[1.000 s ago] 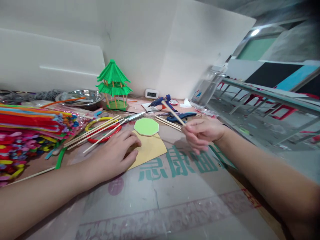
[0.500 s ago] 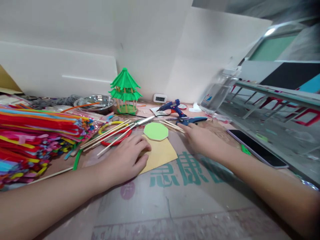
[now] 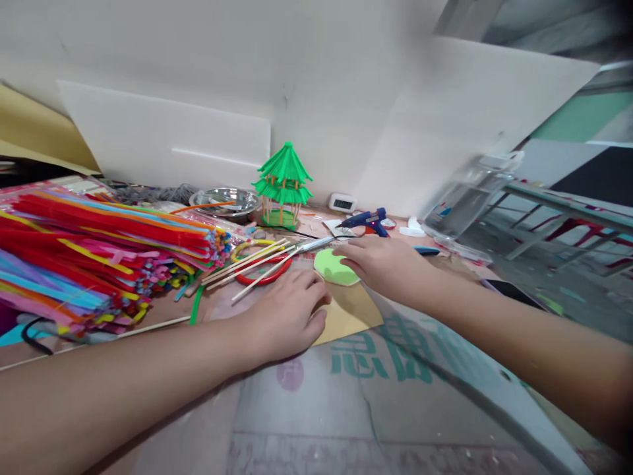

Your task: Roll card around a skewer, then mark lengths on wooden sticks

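My left hand [image 3: 289, 313] lies palm down with loosely curled fingers on a tan paper sheet [image 3: 353, 315]. My right hand [image 3: 380, 262] reaches flat across the light green octagonal foam piece [image 3: 329, 267], fingers stretched toward the scissors [image 3: 316, 244] and the wooden sticks [image 3: 250, 260]. It holds nothing that I can see. A green paper pagoda on stick legs [image 3: 283, 185] stands behind, with a blue glue gun [image 3: 366, 221] to its right.
A big pile of coloured pipe cleaners [image 3: 99, 254] fills the left. Red and yellow rings [image 3: 262, 277], a steel bowl [image 3: 225, 198], a small white clock [image 3: 342, 202], a clear bottle [image 3: 465, 198] and a dark phone [image 3: 514, 293] lie around. White boards stand behind.
My right hand held a wooden stick up, put it down among the sticks at the right, and has moved left over the green octagon. The view swung left. My left hand stayed.
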The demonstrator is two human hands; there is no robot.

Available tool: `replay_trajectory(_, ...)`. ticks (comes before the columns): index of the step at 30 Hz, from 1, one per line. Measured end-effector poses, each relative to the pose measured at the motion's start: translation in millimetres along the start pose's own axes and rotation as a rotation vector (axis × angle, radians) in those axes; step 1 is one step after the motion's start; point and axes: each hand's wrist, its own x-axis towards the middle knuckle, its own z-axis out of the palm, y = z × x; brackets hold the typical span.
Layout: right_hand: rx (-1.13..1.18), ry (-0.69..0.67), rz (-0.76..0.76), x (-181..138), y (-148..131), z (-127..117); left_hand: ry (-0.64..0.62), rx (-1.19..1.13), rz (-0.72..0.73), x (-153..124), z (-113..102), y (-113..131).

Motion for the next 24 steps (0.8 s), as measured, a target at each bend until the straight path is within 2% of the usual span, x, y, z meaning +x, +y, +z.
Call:
replay_trajectory(4,-0.001,0.014,-0.178,55,-16,4,-0.005,0.033,0.003,0,1,-1)
replay_trajectory(7,-0.053,-0.048,-0.282,84,-29,10,-0.004,0.035,-0.008,0,1,0)
replay_trajectory(11,-0.132,-0.09,-0.339,98,-38,19,-0.01,0.024,-0.009,0,0,1)
replay_trajectory(15,-0.06,-0.034,-0.334,96,-33,27,-0.008,0.015,-0.008,-1,-1,1)
replay_trajectory(18,0.251,0.107,-0.096,86,-24,24,0.009,0.012,-0.006,-1,0,0)
replay_trajectory(20,0.671,0.186,0.142,72,-19,17,0.023,0.005,0.007,-1,2,-1)
replay_trajectory(22,1.181,0.165,0.314,53,-18,7,0.03,-0.007,0.02,-1,3,-3)
replay_trajectory(24,1.589,0.095,0.419,30,-21,-1,0.041,-0.025,0.028,-1,4,-4)
